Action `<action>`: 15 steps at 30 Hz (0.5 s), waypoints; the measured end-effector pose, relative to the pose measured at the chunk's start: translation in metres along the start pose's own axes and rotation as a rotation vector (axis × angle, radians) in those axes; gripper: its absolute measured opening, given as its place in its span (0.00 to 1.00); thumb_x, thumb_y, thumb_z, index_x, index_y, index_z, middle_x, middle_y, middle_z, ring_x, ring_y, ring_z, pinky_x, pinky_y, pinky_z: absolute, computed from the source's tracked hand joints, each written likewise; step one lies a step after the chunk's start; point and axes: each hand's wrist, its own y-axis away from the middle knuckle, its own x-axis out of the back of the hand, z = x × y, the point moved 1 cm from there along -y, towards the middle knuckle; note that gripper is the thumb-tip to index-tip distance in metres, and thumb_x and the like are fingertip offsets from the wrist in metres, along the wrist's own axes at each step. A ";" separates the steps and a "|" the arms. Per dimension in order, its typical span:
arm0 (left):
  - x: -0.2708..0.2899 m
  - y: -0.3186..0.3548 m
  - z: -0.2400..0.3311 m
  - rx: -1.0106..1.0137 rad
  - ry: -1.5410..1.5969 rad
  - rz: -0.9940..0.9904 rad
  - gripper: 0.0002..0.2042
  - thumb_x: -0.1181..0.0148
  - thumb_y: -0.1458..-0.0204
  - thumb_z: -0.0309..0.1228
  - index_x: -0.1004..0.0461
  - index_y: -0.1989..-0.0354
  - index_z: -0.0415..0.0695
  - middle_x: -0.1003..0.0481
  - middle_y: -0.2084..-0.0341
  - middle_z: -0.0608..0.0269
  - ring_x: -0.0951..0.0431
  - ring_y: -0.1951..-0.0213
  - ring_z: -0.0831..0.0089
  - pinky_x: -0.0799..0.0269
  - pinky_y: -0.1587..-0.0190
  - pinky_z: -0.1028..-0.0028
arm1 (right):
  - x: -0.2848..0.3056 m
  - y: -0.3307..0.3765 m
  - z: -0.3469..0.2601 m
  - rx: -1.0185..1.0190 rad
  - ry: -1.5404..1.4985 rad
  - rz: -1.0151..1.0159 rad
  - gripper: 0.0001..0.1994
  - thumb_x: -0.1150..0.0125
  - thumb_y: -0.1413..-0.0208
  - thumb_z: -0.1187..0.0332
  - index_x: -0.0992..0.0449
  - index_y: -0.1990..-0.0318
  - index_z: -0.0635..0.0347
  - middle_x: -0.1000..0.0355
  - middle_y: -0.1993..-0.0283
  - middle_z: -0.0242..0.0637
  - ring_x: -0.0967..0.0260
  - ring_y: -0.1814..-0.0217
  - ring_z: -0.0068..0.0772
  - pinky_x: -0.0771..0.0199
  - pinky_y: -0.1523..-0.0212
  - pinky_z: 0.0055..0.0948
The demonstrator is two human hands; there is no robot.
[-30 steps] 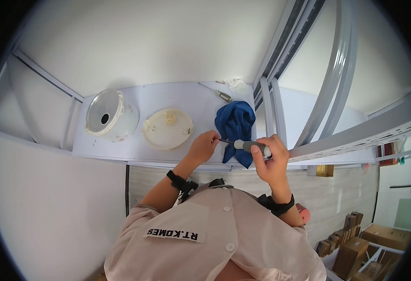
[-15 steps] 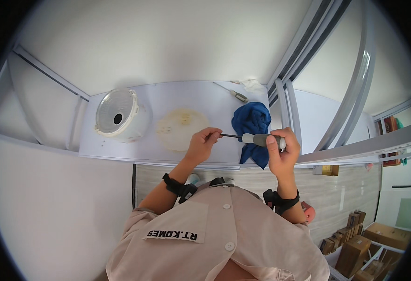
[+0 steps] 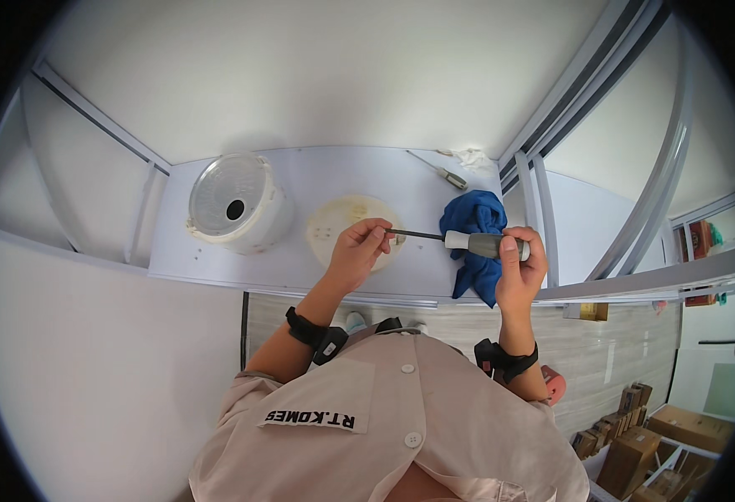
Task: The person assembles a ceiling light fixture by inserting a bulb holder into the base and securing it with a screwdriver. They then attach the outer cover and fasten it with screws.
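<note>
A screwdriver (image 3: pixel 478 244) with a grey and white handle lies level between my hands, above the bench. Its handle end sits in the closed fingers of my right hand (image 3: pixel 519 266). My left hand (image 3: pixel 357 255) pinches the far end of the dark shaft, so the tip is hidden. Behind the handle, a crumpled blue cloth (image 3: pixel 478 209) lies on the bench. A round, pale, stained lid (image 3: pixel 334 219) lies flat, partly covered by my left hand. Further left stands a whitish bucket (image 3: pixel 258 230) with a dark round spot inside.
A second screwdriver (image 3: pixel 452 177) and a crumpled white tissue (image 3: pixel 473 159) lie at the back right of the pale bench (image 3: pixel 192 180). White frame bars (image 3: pixel 543 209) rise at its right. Cardboard boxes (image 3: pixel 631 456) stand on the floor at lower right.
The view has shifted, so the bench things appear further right. My hands are slightly further apart, and more of the screwdriver's shaft shows between them. Both still hold it.
</note>
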 end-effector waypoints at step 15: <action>0.008 -0.005 0.013 -0.120 -0.740 -0.031 0.10 0.39 0.29 0.30 0.18 0.47 0.38 0.16 0.63 0.62 0.19 0.62 0.72 0.22 0.54 0.69 | -0.007 0.002 -0.004 -0.068 0.103 -0.196 0.15 0.34 0.31 0.73 0.25 0.41 0.66 0.27 0.47 0.40 0.29 0.48 0.29 0.27 0.45 0.29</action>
